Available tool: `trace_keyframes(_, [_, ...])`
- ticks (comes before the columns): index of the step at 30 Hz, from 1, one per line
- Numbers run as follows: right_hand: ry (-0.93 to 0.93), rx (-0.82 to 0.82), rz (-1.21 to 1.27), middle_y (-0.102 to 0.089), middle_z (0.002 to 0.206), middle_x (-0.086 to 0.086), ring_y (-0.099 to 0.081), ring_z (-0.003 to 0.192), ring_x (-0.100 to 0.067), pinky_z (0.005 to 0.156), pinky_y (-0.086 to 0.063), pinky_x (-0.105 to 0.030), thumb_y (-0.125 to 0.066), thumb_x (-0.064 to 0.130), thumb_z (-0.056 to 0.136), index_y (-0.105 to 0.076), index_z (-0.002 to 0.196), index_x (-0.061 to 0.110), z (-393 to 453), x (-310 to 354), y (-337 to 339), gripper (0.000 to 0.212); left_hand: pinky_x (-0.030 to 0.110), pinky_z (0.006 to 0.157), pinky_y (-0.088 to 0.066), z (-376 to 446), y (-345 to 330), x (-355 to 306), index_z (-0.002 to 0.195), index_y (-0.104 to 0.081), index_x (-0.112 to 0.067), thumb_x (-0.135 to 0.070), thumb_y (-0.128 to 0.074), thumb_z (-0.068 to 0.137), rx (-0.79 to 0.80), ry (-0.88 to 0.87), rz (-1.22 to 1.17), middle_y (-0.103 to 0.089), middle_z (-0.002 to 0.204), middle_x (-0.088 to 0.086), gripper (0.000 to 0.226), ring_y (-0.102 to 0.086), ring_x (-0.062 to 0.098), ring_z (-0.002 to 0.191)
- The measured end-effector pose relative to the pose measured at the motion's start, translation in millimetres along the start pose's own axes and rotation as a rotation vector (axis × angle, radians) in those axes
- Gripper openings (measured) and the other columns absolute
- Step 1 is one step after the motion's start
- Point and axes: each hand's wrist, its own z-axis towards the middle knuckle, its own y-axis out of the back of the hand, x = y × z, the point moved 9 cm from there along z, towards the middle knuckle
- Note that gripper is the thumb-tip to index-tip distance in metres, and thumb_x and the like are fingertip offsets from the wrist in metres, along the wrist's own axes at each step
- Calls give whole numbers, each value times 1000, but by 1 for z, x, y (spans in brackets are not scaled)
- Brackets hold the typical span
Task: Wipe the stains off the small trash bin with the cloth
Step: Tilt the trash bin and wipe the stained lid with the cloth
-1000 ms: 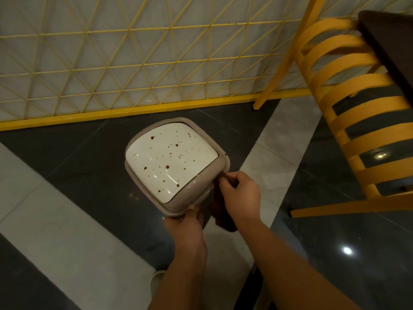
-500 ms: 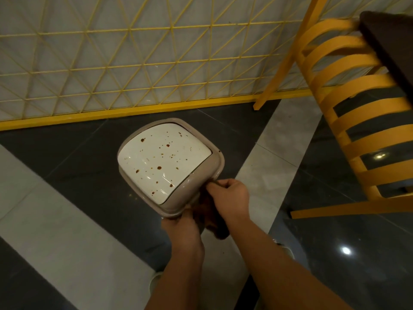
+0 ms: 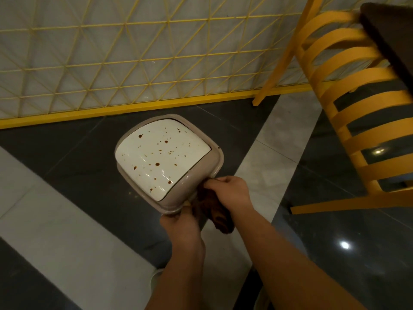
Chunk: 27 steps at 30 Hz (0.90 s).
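Head view, person standing over floor, looking down. Small trash bin (image 3: 166,162) held up off the floor, centre frame, white lid w/ many brown stains (image 3: 157,164) facing the camera; beige rim around it.

Risks (judgement):
- Bin supported only at its near rim. If wiping pressure goes on the far side of the lid, it could tip or slip out of the grip.
- Lid looks like a swing/push type; pressing w/ cloth may make it pivot inward, so stains smear rather than lift.
- Cloth is dark, bunched, partly hanging; a loose end could drop, or drag spots across the white surface.
- No stain wiped yet as far as I can tell; the whole lid remains.

Hands:
- Left hand (image 3: 178,227): fingers curled on near rim corner, gripping bin from below/near side.
- Right hand (image 3: 230,193): fingers curled shut around brown cloth (image 3: 214,211), thumb + fingertips at the rim's right-near edge; cloth bunched between hand and bin wall.

Yellow slatted chair (image 3: 348,104) right, yellow lattice panel (image 3: 134,52) far.
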Motion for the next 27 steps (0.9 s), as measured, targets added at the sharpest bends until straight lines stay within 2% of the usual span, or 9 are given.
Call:
trace_keyframes(4, [0, -86, 115, -71, 76, -7, -70, 74, -24, 73, -60, -40, -73, 25, 78, -68, 80, 18, 17, 13, 20, 8, 30, 85, -51, -1, -3, 0, 124, -53, -11, 9, -56, 88, 8, 61, -81, -62, 113, 6, 41, -61, 17, 103])
trace_keyframes(7, [-52, -13, 118, -71, 82, -9, -69, 81, -27, 75, -59, -37, -68, 32, 82, -66, 77, 18, 21, 11, 17, 14, 33, 94, -48, -3, -3, 2, 124, -45, -16, 9, -56, 89, -4, 119, -100, -58, 107, 2, 45, -58, 16, 100])
trace_keyframes(10, [-96, 39, 117, -70, 90, -14, -67, 89, -30, 81, -56, -38, -66, 36, 83, -66, 81, 13, 17, 2, 13, 23, 37, 100, -46, -3, -1, 1, 108, -49, -20, 9, -54, 90, 2, 137, -105, -58, 103, 3, 34, -57, 20, 106])
trace_keyframes(13, [-125, 51, 136, -69, 94, -15, -66, 91, -31, 83, -55, -39, -64, 37, 84, -65, 84, 12, 8, -7, 7, 25, 37, 102, -47, -2, 7, -2, 118, -56, -8, 3, -54, 93, -21, 134, -110, -63, 114, 13, 28, -61, 22, 109])
trace_keyframes(17, [-75, 49, 88, -70, 92, -21, -67, 85, -31, 80, -54, -42, -65, 33, 83, -70, 86, 2, -16, -29, -11, 32, 38, 88, -55, -1, 12, -3, 116, -62, -2, -3, -56, 93, -3, 148, -93, -69, 106, 18, 24, -68, 27, 98])
trace_keyframes(21, [-24, 154, -10, -72, 83, -7, -69, 80, -24, 74, -58, -37, -66, 30, 85, -73, 84, 15, -35, -49, -25, 17, 44, 85, -55, -6, 17, 6, 120, -61, -8, -17, -61, 92, -13, 161, -33, -70, 109, 16, 29, -68, 32, 98])
trace_keyframes(22, [-13, 133, 8, -71, 82, -1, -68, 80, -21, 74, -59, -33, -67, 30, 86, -72, 87, 22, -34, -52, -19, 9, 41, 85, -55, -6, 16, 4, 121, -59, -7, -15, -60, 93, -5, 152, -61, -69, 112, 17, 30, -68, 31, 100])
trace_keyframes(24, [11, -7, 74, -67, 88, 5, -66, 84, -17, 74, -58, -29, -72, 30, 83, -65, 97, 28, -30, -53, 5, 16, 34, 88, -52, -4, 12, 1, 124, -55, -4, -9, -59, 93, 1, 124, -99, -66, 118, 17, 32, -66, 26, 106])
trace_keyframes(27, [139, -220, 161, -66, 87, 7, -65, 81, -9, 59, -51, -14, -74, 27, 81, -59, 91, 26, -35, -39, 36, 18, 31, 91, -50, -3, 9, 0, 126, -54, -7, -3, -59, 91, -7, 92, -118, -64, 120, 14, 36, -64, 24, 110])
